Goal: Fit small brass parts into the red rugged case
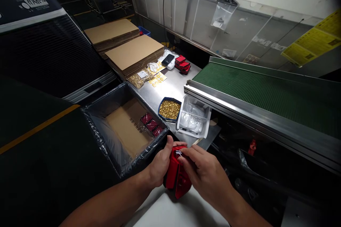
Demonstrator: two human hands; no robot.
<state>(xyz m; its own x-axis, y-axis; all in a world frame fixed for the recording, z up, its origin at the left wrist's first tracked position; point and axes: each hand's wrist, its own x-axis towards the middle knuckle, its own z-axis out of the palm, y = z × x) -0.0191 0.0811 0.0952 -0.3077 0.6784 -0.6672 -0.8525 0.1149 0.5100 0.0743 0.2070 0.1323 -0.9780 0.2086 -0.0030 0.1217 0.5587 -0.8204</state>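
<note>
Both hands are closing on one red pouch (176, 173), which is sitting directly between them at the near edge of the metal table (170, 88). The left hand (159, 166) is wrapping the pouch's left side, palm against it, with the thumb lying over the top edge. The right hand (206, 173) is covering the right side; its fingertips (183, 156) are pinching at a small white mark on the upper end. Neither hand is open: both are holding the pouch.

The pouch's long axis is running roughly away from the person, with the upper end tilted slightly to the right and the lower end pointing back toward the body.

Just ahead and left of the left hand, a plastic-lined carton (125, 124) is standing open, with a cardboard sheet and several more red pouches (151, 125) lying on its floor. The left hand is the nearer one to that carton.

Ahead of the right hand, a blue tray of small brass parts (169, 109) and a clear bin of bags (194, 116) are standing side by side, just beside the green conveyor belt (266, 92).
</note>
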